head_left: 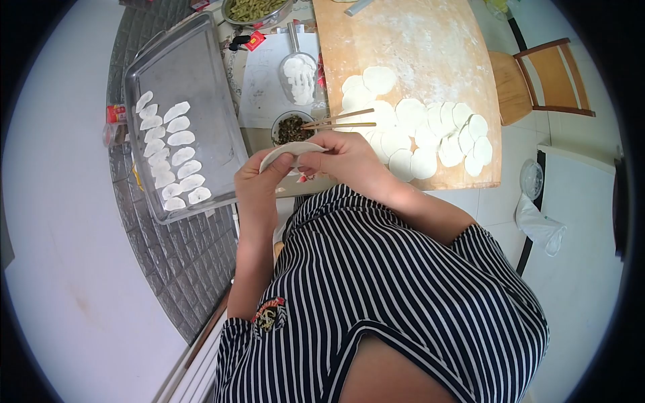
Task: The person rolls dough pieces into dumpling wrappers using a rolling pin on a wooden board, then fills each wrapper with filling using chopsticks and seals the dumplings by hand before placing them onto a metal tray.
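A folded dumpling (pixel 290 152) is held up between my two hands, in front of my chest. My left hand (pixel 261 176) grips its left end, thumb pressed on the near side. My right hand (pixel 346 158) pinches the right end, its fingers closed along the edge. Just beyond them stands a bowl of dark chopped filling (pixel 294 126), partly hidden by my hands. A pair of chopsticks (pixel 346 121) lies across the bowl's rim and points right, over the round dough wrappers (pixel 410 144) on the wooden board (pixel 430 40).
On the left, a metal tray (pixel 181 67) carries rows of shaped dumplings (pixel 180 138). A scoop of white flour (pixel 299 77) rests on paper behind the filling. At the back is a bowl of green pieces (pixel 255 9). A wooden chair (pixel 554 77) stands right of the board.
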`<act>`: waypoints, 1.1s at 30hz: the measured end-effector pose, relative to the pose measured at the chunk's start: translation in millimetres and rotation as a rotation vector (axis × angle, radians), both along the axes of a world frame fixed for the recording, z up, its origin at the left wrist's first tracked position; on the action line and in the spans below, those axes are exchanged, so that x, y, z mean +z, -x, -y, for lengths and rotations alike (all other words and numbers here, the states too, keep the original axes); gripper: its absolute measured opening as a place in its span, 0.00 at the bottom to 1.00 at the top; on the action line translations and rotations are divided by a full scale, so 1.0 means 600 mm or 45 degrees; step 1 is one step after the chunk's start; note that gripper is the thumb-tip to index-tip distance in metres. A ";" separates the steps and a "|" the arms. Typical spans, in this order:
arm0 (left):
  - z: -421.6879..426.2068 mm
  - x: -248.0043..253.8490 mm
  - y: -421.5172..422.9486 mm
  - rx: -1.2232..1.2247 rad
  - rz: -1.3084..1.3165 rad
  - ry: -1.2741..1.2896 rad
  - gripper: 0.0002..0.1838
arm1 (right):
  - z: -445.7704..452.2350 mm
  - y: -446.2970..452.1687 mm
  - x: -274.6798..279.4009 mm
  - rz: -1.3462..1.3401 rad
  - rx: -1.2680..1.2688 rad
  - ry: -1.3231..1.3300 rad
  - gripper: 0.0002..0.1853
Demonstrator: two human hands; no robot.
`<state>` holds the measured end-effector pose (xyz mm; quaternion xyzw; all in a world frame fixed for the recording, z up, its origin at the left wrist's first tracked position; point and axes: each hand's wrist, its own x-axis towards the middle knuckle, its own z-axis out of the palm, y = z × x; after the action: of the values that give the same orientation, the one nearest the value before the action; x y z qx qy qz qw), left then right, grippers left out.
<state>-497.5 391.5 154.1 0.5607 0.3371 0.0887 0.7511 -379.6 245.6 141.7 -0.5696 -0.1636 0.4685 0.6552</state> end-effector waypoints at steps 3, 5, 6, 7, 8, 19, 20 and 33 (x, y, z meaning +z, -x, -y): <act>0.000 -0.002 0.001 -0.031 0.021 0.033 0.12 | 0.007 -0.004 0.004 -0.128 -0.028 0.014 0.12; -0.001 -0.004 0.001 -0.026 0.050 0.083 0.12 | 0.007 -0.005 0.012 -0.132 -0.071 0.056 0.10; -0.001 -0.006 0.001 -0.022 0.079 0.137 0.12 | 0.007 -0.007 0.014 -0.131 -0.071 0.055 0.10; -0.002 -0.005 0.001 -0.023 0.080 0.138 0.12 | 0.008 -0.010 0.015 -0.157 -0.079 0.063 0.11; -0.003 -0.004 0.000 0.000 0.071 0.164 0.11 | 0.008 -0.011 0.015 -0.183 -0.087 0.070 0.11; 0.011 0.008 -0.004 -0.081 0.007 -0.041 0.13 | 0.002 -0.001 0.005 0.129 -0.092 0.143 0.09; 0.006 0.009 -0.003 -0.068 -0.045 -0.008 0.14 | 0.002 0.000 0.010 0.148 -0.096 0.157 0.09; -0.024 -0.002 0.011 -0.057 0.095 0.337 0.24 | 0.011 -0.019 -0.013 0.037 -0.065 0.150 0.14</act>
<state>-504.2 406.0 153.2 0.4605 0.3050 0.0475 0.8323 -368.4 238.9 133.9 -0.6179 -0.1307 0.4523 0.6297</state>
